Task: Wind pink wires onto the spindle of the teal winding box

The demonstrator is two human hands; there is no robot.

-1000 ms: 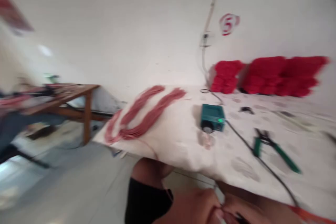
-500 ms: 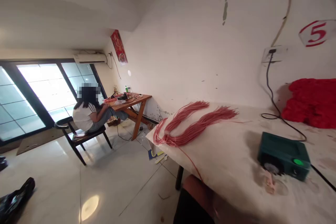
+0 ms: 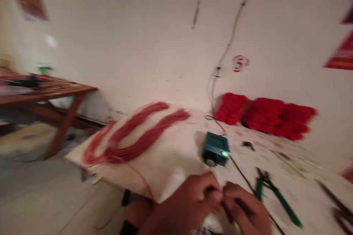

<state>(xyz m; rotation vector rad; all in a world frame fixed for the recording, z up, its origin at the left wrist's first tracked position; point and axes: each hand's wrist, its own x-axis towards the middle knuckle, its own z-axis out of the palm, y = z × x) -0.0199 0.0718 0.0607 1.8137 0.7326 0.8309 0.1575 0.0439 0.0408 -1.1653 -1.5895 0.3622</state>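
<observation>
Two hands meet at the near edge of the table [image 3: 171, 161], the left hand [image 3: 187, 205] and right hand [image 3: 245, 205] pinched together at the fingertips [image 3: 217, 195]. Each grip looks nearly shut, but blur and the fingers hide whatever small thing they hold. Farther left lies a looped bundle of red wire [image 3: 132, 139]; a teal box [image 3: 215, 149] sits just beyond the hands, with green-handled pliers [image 3: 275, 198] to their right.

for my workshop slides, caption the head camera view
Left hand and right hand pinch something small by green-handled pliers and a teal box.
</observation>
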